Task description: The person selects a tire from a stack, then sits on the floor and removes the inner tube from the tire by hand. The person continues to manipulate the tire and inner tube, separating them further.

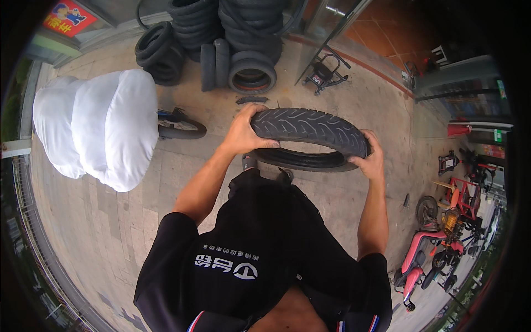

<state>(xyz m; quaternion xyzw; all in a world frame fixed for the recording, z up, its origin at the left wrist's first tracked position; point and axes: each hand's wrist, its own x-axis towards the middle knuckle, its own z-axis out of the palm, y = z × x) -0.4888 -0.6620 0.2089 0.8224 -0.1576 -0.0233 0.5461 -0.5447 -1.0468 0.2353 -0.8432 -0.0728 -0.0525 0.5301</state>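
Two grips, holding step: our left hand [243,134] and right hand [374,160] had fingers curled round a black treaded rubber tyre [310,124]; next move likely needed both.

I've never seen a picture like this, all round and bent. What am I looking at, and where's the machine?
There's no machine: these are a person's two bare hands. A wide fisheye camera worn on the head looks down, so straight edges curve near the rim, and the person's own body in a black shirt fills the lower middle.

The left hand and right hand grip opposite ends of a black tyre, holding it above the pavement.

On the ground beyond are piles of more tyres. To the left is something under a white cover, with a wheel showing beside it. To the right stands a pink scooter.
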